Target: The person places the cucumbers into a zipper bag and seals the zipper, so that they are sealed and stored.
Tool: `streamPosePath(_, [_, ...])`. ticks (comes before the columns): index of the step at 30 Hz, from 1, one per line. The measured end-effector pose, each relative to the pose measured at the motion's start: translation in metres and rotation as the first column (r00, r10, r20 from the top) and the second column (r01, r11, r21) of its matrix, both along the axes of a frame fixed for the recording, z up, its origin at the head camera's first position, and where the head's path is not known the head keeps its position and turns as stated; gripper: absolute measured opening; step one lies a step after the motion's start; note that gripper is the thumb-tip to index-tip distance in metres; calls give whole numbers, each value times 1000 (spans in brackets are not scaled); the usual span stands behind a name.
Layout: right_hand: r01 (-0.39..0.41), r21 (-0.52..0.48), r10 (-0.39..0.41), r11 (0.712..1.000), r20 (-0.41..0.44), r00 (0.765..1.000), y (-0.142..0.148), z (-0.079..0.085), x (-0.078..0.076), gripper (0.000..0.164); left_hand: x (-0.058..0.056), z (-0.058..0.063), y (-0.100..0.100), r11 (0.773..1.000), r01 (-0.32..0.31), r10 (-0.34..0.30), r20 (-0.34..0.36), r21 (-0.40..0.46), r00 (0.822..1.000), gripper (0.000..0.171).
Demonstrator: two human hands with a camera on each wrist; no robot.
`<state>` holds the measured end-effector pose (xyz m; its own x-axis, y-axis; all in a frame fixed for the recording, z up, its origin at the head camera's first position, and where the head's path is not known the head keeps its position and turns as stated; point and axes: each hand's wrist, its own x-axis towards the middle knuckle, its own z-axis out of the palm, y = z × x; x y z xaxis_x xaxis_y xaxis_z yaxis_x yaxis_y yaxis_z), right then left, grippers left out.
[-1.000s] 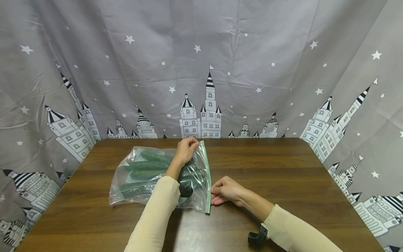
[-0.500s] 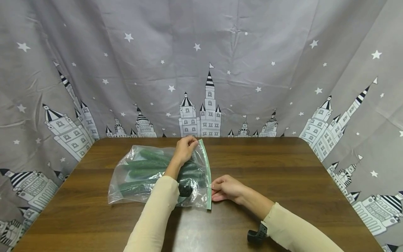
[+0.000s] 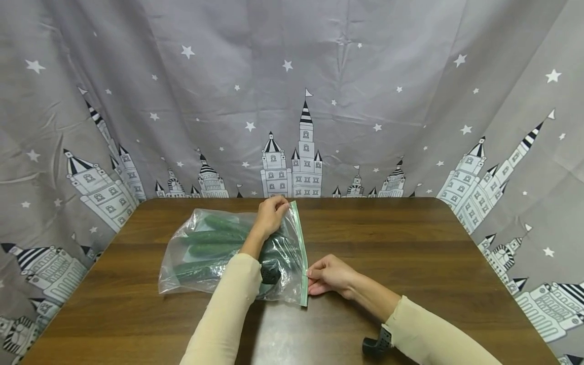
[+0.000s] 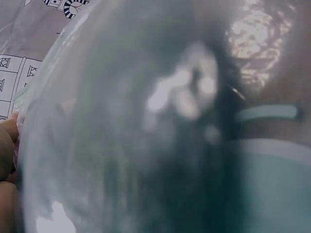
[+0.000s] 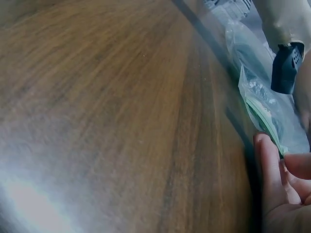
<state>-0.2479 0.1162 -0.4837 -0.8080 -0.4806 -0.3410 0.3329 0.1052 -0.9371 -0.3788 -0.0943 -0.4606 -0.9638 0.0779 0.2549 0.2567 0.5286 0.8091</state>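
Observation:
A clear zip bag [image 3: 285, 291] with a green zip strip [image 3: 299, 238] along its right edge lies on the table. Several long green cucumbers [image 3: 214, 237] are inside it. My left hand [image 3: 270, 215] pinches the far end of the strip, its forearm crossing over the bag. Lower on the same strip, my right hand [image 3: 332, 276] holds the edge between thumb and fingers, as the right wrist view shows too, with the thumb [image 5: 297, 165] against the green strip [image 5: 265, 116]. In the left wrist view the bag's film [image 4: 121, 121] fills most of the picture, blurred.
The brown wooden table [image 3: 410, 243] extends to both sides of the bag. A grey curtain [image 3: 365, 101] printed with castles and stars hangs behind and beside it. Black wrist devices [image 3: 376, 344] stick out below the cream sleeves [image 3: 433, 334].
The near end of the strip and my right hand have shifted very slightly to the right. Both hands keep their hold on the bag's edge.

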Motion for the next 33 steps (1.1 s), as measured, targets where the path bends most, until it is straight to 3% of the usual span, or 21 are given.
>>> streamPosePath(6, [0,16,0,1000,-9,1000,-2,3,12,17,0,2,-2,1000,21,-21,15,-19,1000,13])
streamPosePath(11, [-41,11,41,999,-20,999,-8,5,25,17,-2,5,-11,1000,-13,13,7,-27,1000,13])
streamPosePath(19, [-31,27,31,999,-11,999,-8,6,30,15,-2,4,-13,1000,20,-20,49,7,999,14])
streamPosePath(26, [-46,41,46,998,-17,999,-4,5,33,13,-2,3,-9,1000,0,-1,43,18,999,13])
streamPosePath(33, [-56,61,57,997,-26,998,1,5,36,14,-1,2,-3,999,26,-27,38,32,999,14])
